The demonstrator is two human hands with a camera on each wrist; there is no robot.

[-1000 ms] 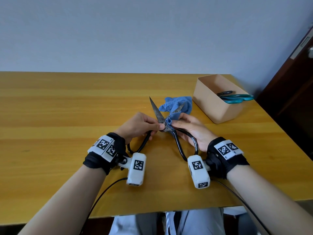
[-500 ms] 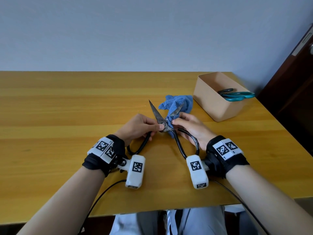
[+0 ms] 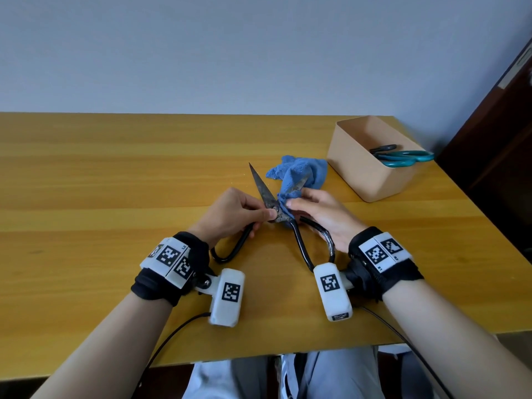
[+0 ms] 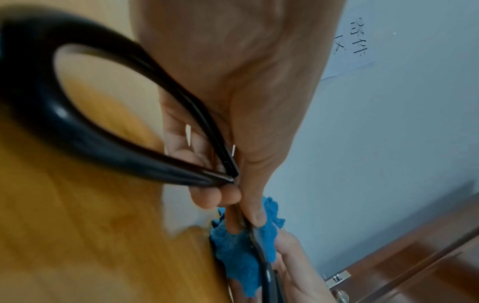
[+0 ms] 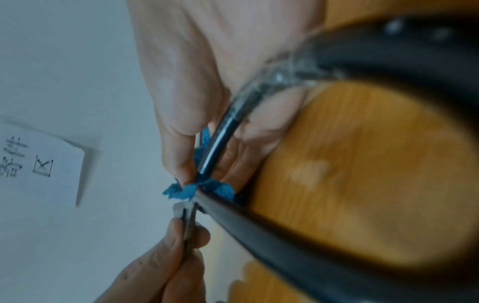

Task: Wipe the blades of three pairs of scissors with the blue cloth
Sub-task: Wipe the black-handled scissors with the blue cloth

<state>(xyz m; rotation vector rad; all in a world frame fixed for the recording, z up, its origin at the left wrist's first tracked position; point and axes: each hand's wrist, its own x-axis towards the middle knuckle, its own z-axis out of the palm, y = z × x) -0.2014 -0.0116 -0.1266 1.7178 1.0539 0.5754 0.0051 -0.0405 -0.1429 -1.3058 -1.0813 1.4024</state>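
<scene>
Near the middle of the worktop [image 3: 86, 174], the big black-handled scissors [image 3: 263, 191] are spread wide open, one bare blade pointing away to the far side and the other wrapped in the blue cloth [image 3: 299, 175]. The left hand [image 3: 233, 214] has thumb and fingers pinched on the scissors right at the pivot, with the left handle loop trailing back under the palm. The right hand [image 3: 319, 214] has its fingers curled, squeezing the cloth round the base of the right blade, while the right handle loop sits under that palm.

Looks to me like the wipe is just starting at the pivot end, so the way to do it well is one firm pull from pivot to tip, cloth folded over both flat faces, fingertips kept on the flats and off the cutting edge. The left-hand pinch at the pivot is the anchor; if it slackens, the blades could swing shut on the cloth or a finger. The metal looks dull and spotty, so probably a few passes, then the same on the bare blade.

Over on the far right, the tan box [image 3: 354, 165] holds teal-handled scissors [image 3: 408, 158] plus another dark handle beside them.
</scene>
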